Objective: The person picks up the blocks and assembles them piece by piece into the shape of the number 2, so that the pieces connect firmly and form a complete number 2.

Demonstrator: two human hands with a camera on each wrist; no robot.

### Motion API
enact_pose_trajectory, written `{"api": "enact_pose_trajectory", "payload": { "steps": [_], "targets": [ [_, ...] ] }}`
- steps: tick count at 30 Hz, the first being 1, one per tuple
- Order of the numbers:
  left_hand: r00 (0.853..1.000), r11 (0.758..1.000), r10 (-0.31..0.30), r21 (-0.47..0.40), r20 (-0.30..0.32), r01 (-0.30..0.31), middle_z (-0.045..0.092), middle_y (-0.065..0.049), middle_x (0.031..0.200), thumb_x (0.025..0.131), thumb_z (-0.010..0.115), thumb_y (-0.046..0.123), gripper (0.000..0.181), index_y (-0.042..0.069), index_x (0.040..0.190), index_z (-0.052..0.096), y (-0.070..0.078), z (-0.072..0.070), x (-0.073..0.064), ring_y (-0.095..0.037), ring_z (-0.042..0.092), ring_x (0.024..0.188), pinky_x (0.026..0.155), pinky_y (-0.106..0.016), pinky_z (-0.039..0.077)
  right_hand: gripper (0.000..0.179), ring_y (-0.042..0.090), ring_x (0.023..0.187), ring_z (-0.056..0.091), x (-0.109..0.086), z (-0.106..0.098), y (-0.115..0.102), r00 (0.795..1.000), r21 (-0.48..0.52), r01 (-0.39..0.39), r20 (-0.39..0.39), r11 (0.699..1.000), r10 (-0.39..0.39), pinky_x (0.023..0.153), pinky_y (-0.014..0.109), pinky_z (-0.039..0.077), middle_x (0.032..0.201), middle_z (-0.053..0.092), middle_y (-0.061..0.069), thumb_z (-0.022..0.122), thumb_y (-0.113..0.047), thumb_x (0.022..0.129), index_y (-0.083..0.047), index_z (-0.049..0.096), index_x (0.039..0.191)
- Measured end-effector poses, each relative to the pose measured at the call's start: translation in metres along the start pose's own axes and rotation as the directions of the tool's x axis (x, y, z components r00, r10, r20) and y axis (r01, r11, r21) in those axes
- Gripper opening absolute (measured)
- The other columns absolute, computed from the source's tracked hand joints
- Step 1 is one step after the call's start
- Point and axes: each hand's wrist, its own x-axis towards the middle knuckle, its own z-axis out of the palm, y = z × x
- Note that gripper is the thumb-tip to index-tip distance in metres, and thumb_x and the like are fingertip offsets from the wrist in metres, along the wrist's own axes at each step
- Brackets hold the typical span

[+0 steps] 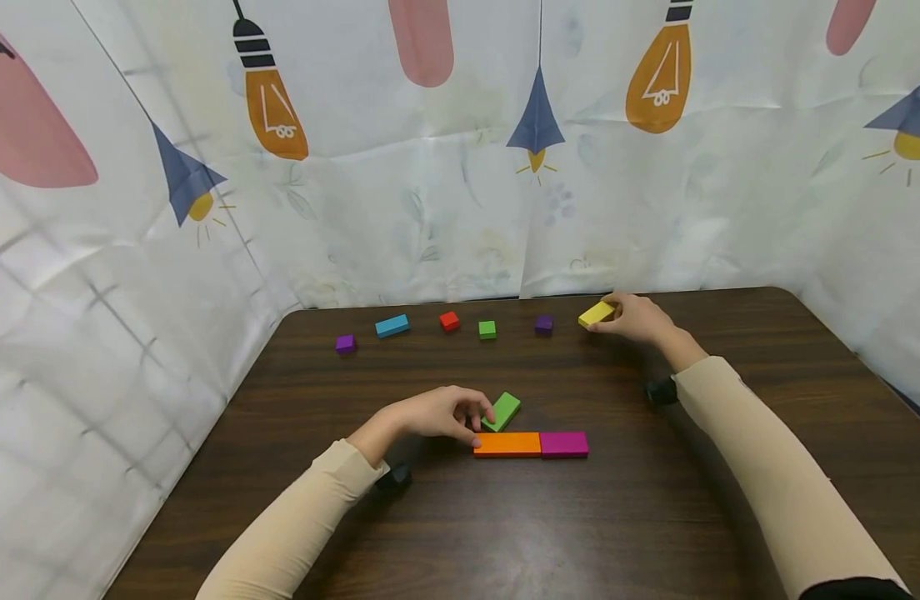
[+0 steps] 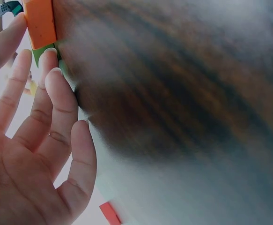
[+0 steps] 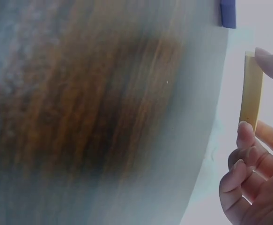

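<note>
My left hand (image 1: 439, 412) is over the middle of the table, its thumb touching the left end of an orange block (image 1: 507, 445). Its fingertips, loosely bent in the left wrist view, reach the edge of a green block (image 1: 502, 411). That green block lies slantwise just behind the orange one. A magenta block (image 1: 563, 444) meets the orange block end to end. At the back right, my right hand (image 1: 638, 320) pinches a yellow block (image 1: 596, 314) by its two ends between thumb and fingers, as the right wrist view shows (image 3: 251, 91).
Along the back of the dark wooden table (image 1: 460, 533) lie a purple cube (image 1: 345, 343), a blue block (image 1: 392, 326), a red block (image 1: 449, 321), a small green cube (image 1: 487, 330) and a dark purple cube (image 1: 544, 324). A patterned curtain (image 1: 460, 200) hangs behind the table.
</note>
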Motion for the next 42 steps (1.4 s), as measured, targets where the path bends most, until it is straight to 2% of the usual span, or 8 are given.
{"api": "enact_pose_trajectory", "payload": {
  "steps": [10, 25, 42],
  "targets": [
    [1.000, 1.000, -0.015, -0.007, -0.006, 0.015, 0.063, 0.001, 0.093, 0.090, 0.079, 0.007, 0.030, 0.010, 0.118, 0.068, 0.001, 0.001, 0.001, -0.013, 0.055, 0.078, 0.073, -0.026, 0.046, 0.078, 0.029, 0.087, 0.056, -0.007, 0.004, -0.008, 0.997, -0.025, 0.071, 0.015, 0.997, -0.071, 0.070, 0.039, 0.045, 0.107, 0.061, 0.019, 0.075, -0.042, 0.092, 0.007, 0.048, 0.146],
    [1.000, 1.000, 0.003, -0.013, -0.004, -0.003, 0.063, -0.001, 0.092, 0.090, 0.080, 0.008, 0.030, 0.007, 0.117, 0.067, 0.002, 0.000, -0.001, -0.013, 0.056, 0.078, 0.074, -0.025, 0.047, 0.075, 0.023, 0.076, 0.053, -0.018, 0.019, -0.023, 0.991, -0.049, 0.134, 0.024, 0.990, -0.133, 0.063, 0.034, 0.041, 0.095, 0.062, 0.011, 0.079, -0.042, 0.089, 0.004, 0.053, 0.142],
    [1.000, 1.000, 0.009, -0.012, 0.001, -0.009, 0.063, 0.000, 0.092, 0.090, 0.080, 0.008, 0.030, 0.006, 0.118, 0.067, 0.001, -0.001, 0.000, -0.012, 0.056, 0.076, 0.072, -0.024, 0.046, 0.068, 0.019, 0.071, 0.051, -0.033, 0.029, -0.046, 0.975, -0.056, 0.221, 0.053, 0.974, -0.218, 0.061, 0.032, 0.040, 0.088, 0.060, 0.005, 0.082, -0.039, 0.087, 0.001, 0.059, 0.137]
  ]
}}
